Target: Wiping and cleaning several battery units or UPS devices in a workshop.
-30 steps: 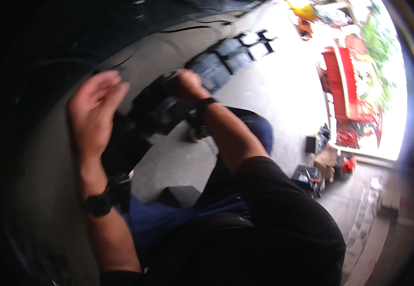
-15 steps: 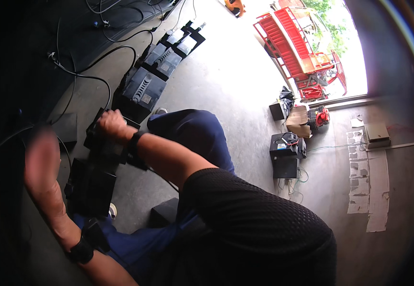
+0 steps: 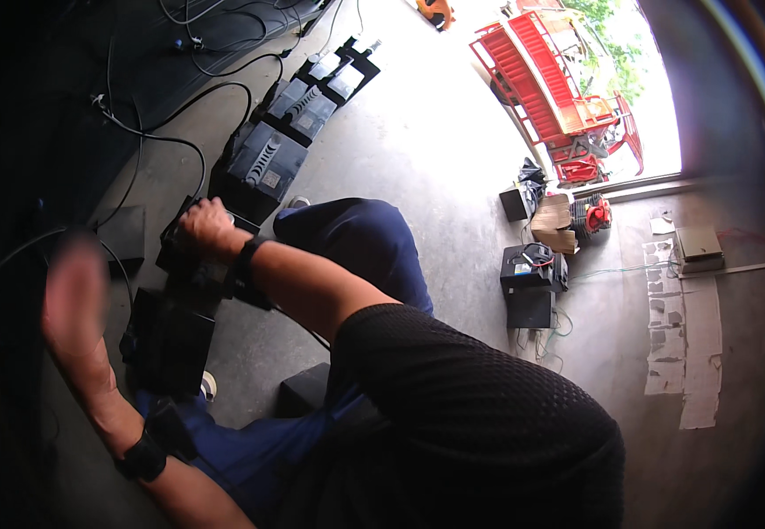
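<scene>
My right hand [image 3: 208,227] is closed, knuckles up, over the top of a dark box-shaped unit. What its fingers grip is hidden. Nearer to me, a plain black box [image 3: 171,339] adjoins that unit. Raised at the far left is my left hand [image 3: 76,291], its fingers smeared by blur; it is apart from the boxes. Just beyond my right hand sits a black box with a ridged grey handle [image 3: 264,165]. A similar box [image 3: 303,108] follows it in the row.
Black cables [image 3: 175,141] loop over the floor on the left. A dark block [image 3: 303,391] lies by my legs. To the right stand more black boxes [image 3: 530,310], cardboard [image 3: 555,222] and a red-topped ribbed engine part [image 3: 592,216]. A red vehicle [image 3: 541,75] is at the doorway.
My right hand stays at the same unit, shifting only slightly. The left hand remains raised and has barely moved. The boxes have not visibly changed.
</scene>
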A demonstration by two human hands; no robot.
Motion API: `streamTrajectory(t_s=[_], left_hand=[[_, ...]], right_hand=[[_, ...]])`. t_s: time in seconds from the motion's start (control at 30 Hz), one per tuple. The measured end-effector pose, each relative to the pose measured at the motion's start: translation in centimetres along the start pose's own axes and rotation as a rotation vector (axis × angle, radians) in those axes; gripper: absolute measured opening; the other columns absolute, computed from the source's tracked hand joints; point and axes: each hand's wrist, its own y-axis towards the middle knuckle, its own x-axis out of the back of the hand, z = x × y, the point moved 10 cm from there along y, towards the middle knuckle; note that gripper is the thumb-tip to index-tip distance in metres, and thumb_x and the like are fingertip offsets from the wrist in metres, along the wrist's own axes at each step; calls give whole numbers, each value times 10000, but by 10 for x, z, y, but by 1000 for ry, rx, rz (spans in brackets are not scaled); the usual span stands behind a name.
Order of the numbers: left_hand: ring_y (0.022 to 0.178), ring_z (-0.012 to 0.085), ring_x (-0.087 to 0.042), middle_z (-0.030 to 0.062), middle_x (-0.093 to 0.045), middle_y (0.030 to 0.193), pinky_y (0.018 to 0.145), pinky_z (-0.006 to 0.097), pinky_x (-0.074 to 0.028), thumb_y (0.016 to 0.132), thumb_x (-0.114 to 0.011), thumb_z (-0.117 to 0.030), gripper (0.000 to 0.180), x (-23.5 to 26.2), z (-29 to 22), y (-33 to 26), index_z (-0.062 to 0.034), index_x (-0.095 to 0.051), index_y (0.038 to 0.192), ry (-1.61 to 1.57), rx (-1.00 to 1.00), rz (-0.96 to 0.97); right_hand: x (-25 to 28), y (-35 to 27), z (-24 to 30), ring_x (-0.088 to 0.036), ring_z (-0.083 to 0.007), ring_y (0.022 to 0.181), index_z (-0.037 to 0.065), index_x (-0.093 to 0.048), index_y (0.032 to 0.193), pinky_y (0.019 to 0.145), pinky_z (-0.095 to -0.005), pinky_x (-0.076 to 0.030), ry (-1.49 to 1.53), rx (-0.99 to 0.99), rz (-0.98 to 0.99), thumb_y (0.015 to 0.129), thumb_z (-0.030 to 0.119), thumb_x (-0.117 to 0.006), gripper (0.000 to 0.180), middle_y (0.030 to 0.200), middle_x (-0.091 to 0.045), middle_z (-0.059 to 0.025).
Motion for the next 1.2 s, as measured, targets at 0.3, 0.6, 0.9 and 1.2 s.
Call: streamTrajectory(t_s=[0.3,0.6,0.9,1.2], left_hand=[[936,101,-601,43,-658,991,858,231,-473,913,-699,-86,186,-8,-23,-3,4,-656,1070,-122,-76,-11],[914,112,-610,63,-657,999,830,239,-505,902,-714,-101,214,-17,-20,4,16,-651,1071,-165,-64,-37],[919,120,-616,71,-661,996,826,248,-513,899,-720,-107,225,-12,-24,5,11,-652,1078,-124,-89,-57],[969,113,-603,48,-664,1013,892,248,-478,902,-721,-123,221,-6,-16,-3,-12,-656,1082,-115,-44,-51]], right_hand=[[35,4,-25,-576,-252,1025,135,-622,1068,809,-418,-409,-109,53,91,778,400,-636,393,995,-651,-48],[8,-20,5,-581,-235,1016,204,-591,1101,833,-406,-423,29,239,124,729,303,-687,396,1009,-617,-8],[15,-1,-35,-582,-284,1054,135,-634,1061,893,-430,-423,36,76,162,816,303,-638,297,1007,-639,-76],[41,13,-41,-603,-261,1010,142,-594,1117,848,-433,-408,66,-35,190,795,279,-625,351,999,-649,-62]])
